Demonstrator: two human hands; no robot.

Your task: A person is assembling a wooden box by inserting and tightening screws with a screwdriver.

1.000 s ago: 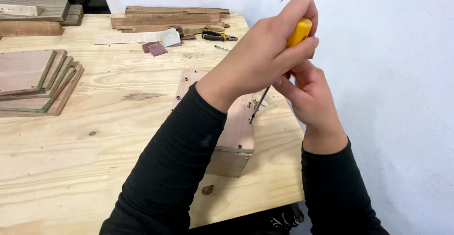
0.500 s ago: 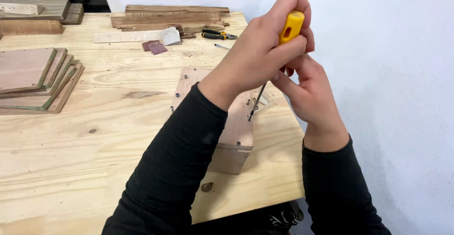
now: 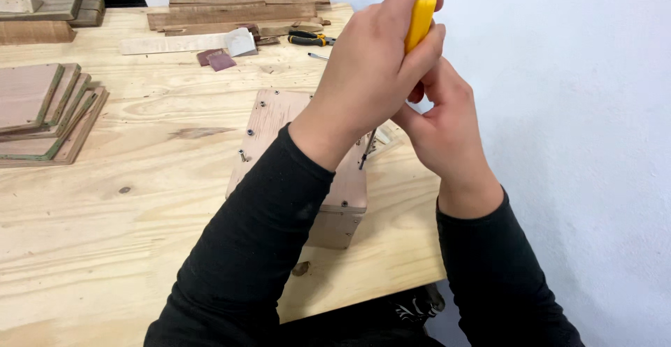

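My left hand (image 3: 370, 74) is wrapped around the yellow handle of a screwdriver (image 3: 419, 20), held upright above a small plywood box (image 3: 276, 120). The thin metal shaft (image 3: 367, 148) runs down to the box's right top edge. My right hand (image 3: 447, 127) sits just under the left one, fingers closed around the lower part of the handle. The box lies on the light wooden workbench (image 3: 140, 200), with several screws along its top panel. My forearms hide the middle of the box.
A stack of plywood panels (image 3: 42, 113) lies at the left. Wood strips and offcuts (image 3: 231, 11) line the far edge, with yellow-handled pliers (image 3: 311, 38) beside them. A white wall (image 3: 573, 109) borders the bench on the right.
Both hands and the screwdriver handle have shifted slightly left and up in view; the grip on the handle has turned a little. The box has not moved.
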